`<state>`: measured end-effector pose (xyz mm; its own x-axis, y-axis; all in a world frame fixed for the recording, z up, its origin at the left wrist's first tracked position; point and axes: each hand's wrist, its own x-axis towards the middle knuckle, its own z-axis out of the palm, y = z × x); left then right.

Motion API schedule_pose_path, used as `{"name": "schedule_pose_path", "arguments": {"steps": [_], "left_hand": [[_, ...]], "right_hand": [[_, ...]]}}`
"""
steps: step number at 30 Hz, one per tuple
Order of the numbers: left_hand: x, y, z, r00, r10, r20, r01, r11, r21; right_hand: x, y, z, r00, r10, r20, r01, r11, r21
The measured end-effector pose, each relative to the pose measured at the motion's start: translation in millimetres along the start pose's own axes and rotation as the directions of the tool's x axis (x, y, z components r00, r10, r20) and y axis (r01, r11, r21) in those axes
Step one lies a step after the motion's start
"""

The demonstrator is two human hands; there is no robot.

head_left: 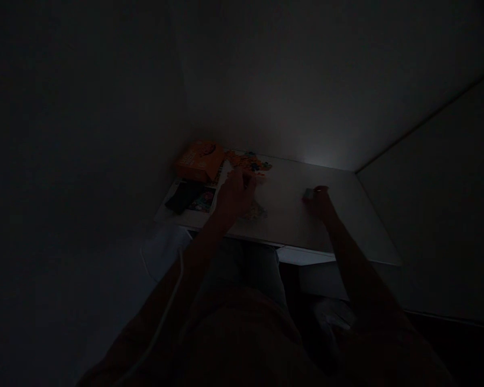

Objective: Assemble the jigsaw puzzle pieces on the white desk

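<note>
Super dim here: your left hand (234, 194) rests by the colourful puzzle pieces (250, 161) on the white counter (290, 215), fingers' grip unclear; your right hand (320, 201) pinches a small grey piece (308, 193).

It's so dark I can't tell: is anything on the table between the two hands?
In the head view, the table looks bare between the left hand and right hand; a small pale piece sits at the right fingers.

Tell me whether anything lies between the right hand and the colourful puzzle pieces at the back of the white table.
Nothing visible does. The right hand sits by a small grey piece; bare table runs from it to the puzzle pieces. The left hand is beside them. The picture is very dark.
</note>
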<state>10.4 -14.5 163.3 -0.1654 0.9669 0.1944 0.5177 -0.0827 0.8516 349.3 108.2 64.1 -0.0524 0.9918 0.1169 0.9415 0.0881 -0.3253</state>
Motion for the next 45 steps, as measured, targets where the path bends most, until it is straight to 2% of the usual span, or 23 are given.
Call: {"name": "schedule_pose_path", "arguments": {"steps": [2, 3, 4, 6, 7, 9, 10, 12, 14, 16, 19, 23, 26, 29, 33, 36, 39, 41, 42, 43, 44, 45], "left_hand": [[2.5, -0.5, 1.9, 1.000, -0.015, 0.001, 0.015, 1.000, -0.013], [4.5, -1.3, 2.5, 1.000, -0.023, -0.003, 0.023, 1.000, -0.010], [6.8, -2.3, 3.1, 1.000, -0.028, -0.011, 0.028, 1.000, -0.002], [11.8, -5.3, 4.1, 0.999, -0.024, -0.026, 0.025, 1.000, 0.010], [14.1, -7.3, 4.7, 1.000, -0.015, -0.026, 0.015, 1.000, 0.004], [18.1, -11.2, 5.6, 1.000, 0.010, -0.021, -0.011, 0.999, -0.041], [19.9, -12.6, 5.4, 1.000, 0.019, -0.019, -0.020, 0.997, -0.075], [23.9, -13.0, 2.5, 0.999, 0.018, -0.027, -0.022, 0.989, -0.146], [30.8, -8.5, -5.6, 0.999, -0.023, -0.043, 0.013, 0.976, -0.216], [43.2, 0.9, -20.1, 0.994, -0.089, -0.061, 0.068, 0.957, -0.282], [74.4, 19.9, -52.4, 0.980, -0.141, -0.143, 0.082, 0.932, -0.354], [131.1, 36.2, -102.9, 0.939, -0.067, -0.339, -0.080, 0.912, -0.402], [168.3, 27.1, -130.3, 0.905, -0.094, -0.415, -0.080, 0.921, -0.382], [189.9, -2.6, -138.4, 0.889, -0.091, -0.449, -0.058, 0.950, -0.308], [194.9, -47.6, -125.2, 0.906, -0.169, -0.388, 0.086, 0.971, -0.222], [186.9, -61.5, -110.7, 0.909, -0.179, -0.377, 0.143, 0.982, -0.123], [168.3, -56.0, -94.3, 0.869, -0.119, -0.480, 0.104, 0.993, -0.057], [150.7, -50.2, -76.7, 0.824, 0.033, -0.566, -0.006, 0.999, 0.049], [141.9, -49.2, -64.7, 0.844, 0.185, -0.504, -0.112, 0.979, 0.171], [134.3, -50.4, -50.6, 0.877, 0.269, -0.398, -0.183, 0.953, 0.241], [128.7, -53.9, -35.0, 0.917, 0.309, -0.252, -0.244, 0.935, 0.257], [125.9, -59.7, -18.6, 0.938, 0.326, -0.121, -0.288, 0.924, 0.252]], "right_hand": [[-13.5, -15.8, -6.0, 0.998, -0.054, 0.017, 0.051, 0.990, 0.128], [-21.6, -27.1, -9.5, 0.996, -0.089, -0.015, 0.090, 0.976, 0.199], [-30.0, -40.6, -13.4, 0.991, -0.119, -0.062, 0.131, 0.958, 0.253], [-45.4, -72.9, -22.2, 0.954, -0.151, -0.259, 0.246, 0.888, 0.389], [-51.3, -89.9, -26.7, 0.936, -0.202, -0.289, 0.310, 0.860, 0.404], [-57.9, -120.0, -34.8, 0.901, -0.384, -0.204, 0.434, 0.824, 0.365], [-58.5, -130.8, -37.8, 0.885, -0.435, -0.166, 0.465, 0.815, 0.344], [-55.7, -140.4, -39.7, 0.885, -0.427, -0.187, 0.466, 0.817, 0.341], [-50.5, -134.1, -34.5, 0.902, -0.308, -0.302, 0.413, 0.818, 0.401], [-46.6, -116.4, -21.8, 0.916, -0.207, -0.343, 0.360, 0.802, 0.477], [-48.2, -83.6, 5.1, 0.964, -0.174, -0.199, 0.255, 0.813, 0.523], [-56.5, -51.2, 34.7, 0.989, -0.146, -0.013, 0.131, 0.841, 0.525], [-57.2, -41.7, 44.8, 0.990, -0.143, 0.020, 0.112, 0.847, 0.519], [-54.3, -41.4, 47.4, 0.985, -0.163, 0.060, 0.114, 0.865, 0.489], [-53.7, -44.3, 46.1, 0.976, -0.208, 0.064, 0.160, 0.884, 0.440], [-54.5, -45.3, 45.5, 0.969, -0.239, 0.060, 0.194, 0.888, 0.418], [-53.6, -45.9, 45.7, 0.968, -0.237, 0.080, 0.188, 0.901, 0.392], [-52.1, -46.5, 45.7, 0.968, -0.233, 0.091, 0.182, 0.904, 0.387], [-51.3, -46.9, 45.6, 0.968, -0.235, 0.090, 0.183, 0.902, 0.391], [-50.6, -47.3, 45.5, 0.967, -0.239, 0.088, 0.186, 0.899, 0.397], [-49.8, -47.8, 45.5, 0.965, -0.247, 0.086, 0.193, 0.894, 0.405], [-49.2, -48.2, 45.6, 0.964, -0.252, 0.080, 0.199, 0.890, 0.409]]}}
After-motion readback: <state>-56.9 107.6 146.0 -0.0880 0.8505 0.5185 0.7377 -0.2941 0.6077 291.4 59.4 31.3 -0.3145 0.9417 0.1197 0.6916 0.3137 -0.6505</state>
